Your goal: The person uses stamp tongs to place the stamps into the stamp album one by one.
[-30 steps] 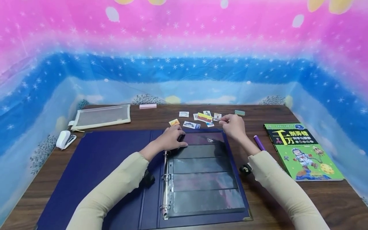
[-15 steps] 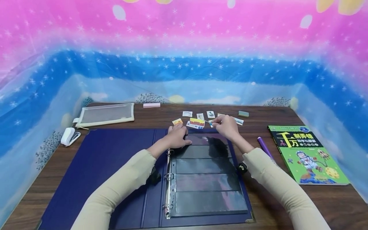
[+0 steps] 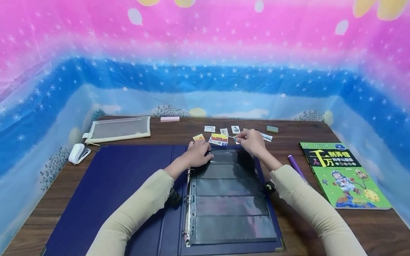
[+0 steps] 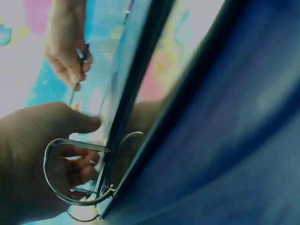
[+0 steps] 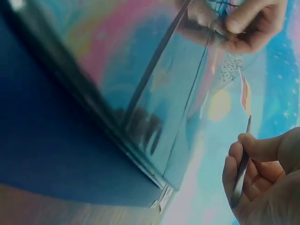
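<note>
A navy ring binder (image 3: 128, 185) lies spread on the table, with a clear-pocket stamp page (image 3: 234, 186) on its rings. My left hand (image 3: 198, 153) is at the page's top edge near the upper ring, thumb on the near side and fingers curled at the edge, seeming to pinch it. My right hand (image 3: 253, 142) pinches metal tweezers (image 5: 240, 178) between thumb and fingers. At their tips is a yellow-and-red stamp (image 5: 246, 96), held just beyond the page's top edge. Several loose stamps (image 3: 209, 128) lie behind the binder, some partly hidden by the right hand.
At the right are a green book (image 3: 349, 181) and a purple marker (image 3: 296, 166). A green eraser (image 3: 272, 129) and a pink block (image 3: 170, 119) lie at the back. A mesh pouch (image 3: 118, 129) and a white stapler (image 3: 77, 153) are at the left.
The tweezers and the yellow-and-red stamp have moved left and nearer, from over the loose stamps toward the left hand. Some loose stamps have spread apart. The left hand stays at the page's top.
</note>
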Demonstrator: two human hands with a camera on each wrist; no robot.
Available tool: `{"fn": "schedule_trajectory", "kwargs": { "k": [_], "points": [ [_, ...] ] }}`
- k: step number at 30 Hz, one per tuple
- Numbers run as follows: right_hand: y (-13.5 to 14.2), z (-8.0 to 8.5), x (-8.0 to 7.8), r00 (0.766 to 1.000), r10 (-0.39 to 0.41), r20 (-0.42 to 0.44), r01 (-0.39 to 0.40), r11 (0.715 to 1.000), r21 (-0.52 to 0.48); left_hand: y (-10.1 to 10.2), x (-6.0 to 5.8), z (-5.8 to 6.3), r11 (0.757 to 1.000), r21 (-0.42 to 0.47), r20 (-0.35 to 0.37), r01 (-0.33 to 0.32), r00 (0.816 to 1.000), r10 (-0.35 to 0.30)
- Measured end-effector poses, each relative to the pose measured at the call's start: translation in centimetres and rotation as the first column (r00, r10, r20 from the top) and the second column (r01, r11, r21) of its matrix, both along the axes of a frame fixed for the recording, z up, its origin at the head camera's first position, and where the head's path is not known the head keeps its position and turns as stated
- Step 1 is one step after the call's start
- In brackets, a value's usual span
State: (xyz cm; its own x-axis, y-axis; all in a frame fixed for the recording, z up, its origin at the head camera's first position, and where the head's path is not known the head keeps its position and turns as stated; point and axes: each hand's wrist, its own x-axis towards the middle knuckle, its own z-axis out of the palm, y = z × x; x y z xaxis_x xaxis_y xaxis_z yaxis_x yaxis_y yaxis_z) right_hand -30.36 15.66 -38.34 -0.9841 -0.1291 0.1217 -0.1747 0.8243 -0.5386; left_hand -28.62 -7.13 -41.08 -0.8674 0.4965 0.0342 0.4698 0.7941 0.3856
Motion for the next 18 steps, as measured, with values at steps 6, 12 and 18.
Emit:
{"fn": "schedule_trajectory", "kwargs": {
  "k": [6, 12, 18],
  "points": [
    [0.3, -0.2, -0.8, 0.999, 0.043, 0.026, -0.043, 0.999, -0.003, -0.3, -0.1, -0.3, 0.989, 0.149, -0.021, -0.004, 1.0, 0.007],
    [0.5, 0.2, -1.4, 0.987, 0.112, 0.113, -0.115, 0.993, 0.02, -0.6, -0.2, -0.4, 0.974, 0.228, -0.026, 0.013, 1.0, -0.007],
    [0.6, 0.8, -2.0, 0.969, 0.186, 0.161, -0.198, 0.978, 0.064, -0.4, -0.4, -0.1, 0.948, 0.317, 0.024, -0.008, 1.0, 0.001]
  ]
}}
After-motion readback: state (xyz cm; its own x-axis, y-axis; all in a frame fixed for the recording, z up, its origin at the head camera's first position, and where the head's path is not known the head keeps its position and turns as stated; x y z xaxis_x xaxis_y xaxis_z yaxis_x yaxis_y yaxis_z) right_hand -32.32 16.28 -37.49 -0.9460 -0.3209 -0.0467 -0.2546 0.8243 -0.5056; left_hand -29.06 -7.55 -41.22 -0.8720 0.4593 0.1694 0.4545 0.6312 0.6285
